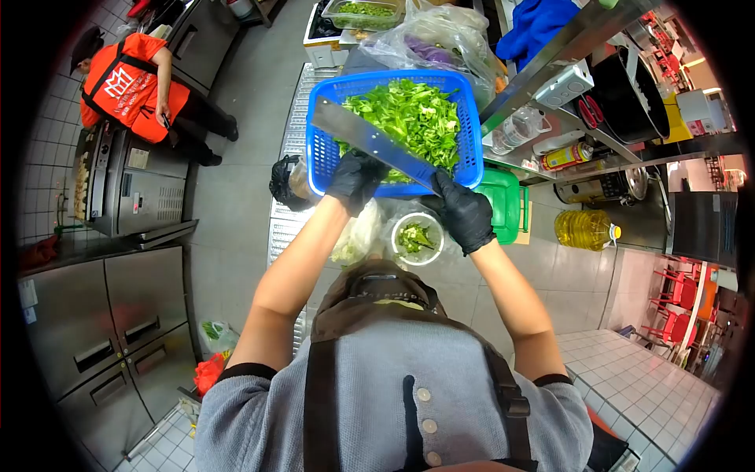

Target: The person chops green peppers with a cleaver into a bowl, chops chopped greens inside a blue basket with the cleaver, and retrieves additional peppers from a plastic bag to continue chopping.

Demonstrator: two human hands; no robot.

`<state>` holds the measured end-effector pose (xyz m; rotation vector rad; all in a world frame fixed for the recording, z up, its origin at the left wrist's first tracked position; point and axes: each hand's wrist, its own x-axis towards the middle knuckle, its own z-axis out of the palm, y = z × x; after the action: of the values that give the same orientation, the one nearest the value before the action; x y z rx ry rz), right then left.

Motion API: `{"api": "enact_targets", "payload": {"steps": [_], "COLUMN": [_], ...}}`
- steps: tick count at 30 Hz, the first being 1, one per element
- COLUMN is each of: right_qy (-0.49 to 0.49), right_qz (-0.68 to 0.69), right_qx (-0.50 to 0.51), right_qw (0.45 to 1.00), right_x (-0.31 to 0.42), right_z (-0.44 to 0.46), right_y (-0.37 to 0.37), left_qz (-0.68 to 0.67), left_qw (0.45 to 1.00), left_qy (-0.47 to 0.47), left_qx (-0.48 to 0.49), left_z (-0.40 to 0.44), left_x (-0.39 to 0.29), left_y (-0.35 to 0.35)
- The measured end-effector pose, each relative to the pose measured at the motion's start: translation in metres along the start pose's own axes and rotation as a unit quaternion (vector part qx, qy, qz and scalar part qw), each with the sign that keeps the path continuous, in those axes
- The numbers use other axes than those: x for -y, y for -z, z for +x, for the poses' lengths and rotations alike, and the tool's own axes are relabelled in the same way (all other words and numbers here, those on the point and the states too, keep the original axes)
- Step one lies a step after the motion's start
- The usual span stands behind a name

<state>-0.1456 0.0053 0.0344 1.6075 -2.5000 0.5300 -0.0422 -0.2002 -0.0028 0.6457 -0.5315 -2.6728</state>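
Note:
A blue plastic basket (316, 161) of chopped leafy greens (413, 118) stands in front of me. My right hand (462, 211), in a black glove, is closed around the handle of a large kitchen knife. The broad knife blade (373, 145) slants up and left across the basket, over the greens. At the basket's near left rim is my left hand (358, 181), also gloved in black, just below the blade. Its fingers look curled, but the blade partly hides them, and what they hold cannot be made out. Below the basket sits a round white container (417, 258) with green pieces inside.
Clear plastic bags (429, 39) and a tub of greens (363, 9) lie beyond the basket. On the right are a green bin (503, 204), a metal shelf and an oil jug (586, 230). A co-worker in an orange top (130, 86) stands far left, by steel kitchen equipment.

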Motion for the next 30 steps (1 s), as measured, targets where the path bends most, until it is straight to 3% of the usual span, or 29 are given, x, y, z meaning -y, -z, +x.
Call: {"api": "enact_targets", "payload": {"steps": [2, 5, 10, 11, 15, 19, 24, 27, 30], "right_qy": [-0.013, -0.101, -0.020, -0.010, 0.001, -0.059, -0.025, -0.019, -0.097], "right_qz": [0.026, 0.020, 0.046, 0.038, -0.008, 0.027, 0.070, 0.042, 0.020], "right_qx": [0.015, 0.128, -0.062, -0.060, -0.057, 0.026, -0.051, -0.024, 0.055], "right_qw": [0.999, 0.986, 0.997, 0.997, 0.998, 0.998, 0.996, 0.999, 0.994], "right_x": [-0.011, -0.023, -0.014, -0.008, -0.005, -0.029, -0.009, 0.000, -0.023], "right_z": [0.001, 0.004, 0.000, 0.001, 0.005, 0.002, 0.002, 0.003, 0.004], "right_y": [-0.008, 0.005, 0.001, 0.000, -0.016, -0.013, 0.001, -0.005, -0.026], "left_qz": [0.038, 0.055, 0.024, 0.013, -0.158, 0.074, -0.040, -0.115, -0.057], "left_qw": [0.999, 0.998, 1.000, 1.000, 0.981, 0.995, 0.996, 0.993, 0.997], "left_qy": [-0.010, 0.000, 0.005, 0.002, 0.016, -0.014, -0.003, -0.014, -0.009], "left_qx": [0.026, 0.041, -0.018, -0.027, 0.108, -0.063, -0.079, -0.026, -0.042], "left_z": [-0.004, -0.015, -0.004, -0.004, 0.007, -0.003, 0.006, 0.015, 0.000], "left_x": [-0.007, -0.020, -0.011, -0.008, -0.002, -0.005, 0.006, 0.009, 0.003], "left_y": [0.001, -0.003, -0.006, -0.013, 0.005, -0.002, -0.007, -0.008, -0.016]}}
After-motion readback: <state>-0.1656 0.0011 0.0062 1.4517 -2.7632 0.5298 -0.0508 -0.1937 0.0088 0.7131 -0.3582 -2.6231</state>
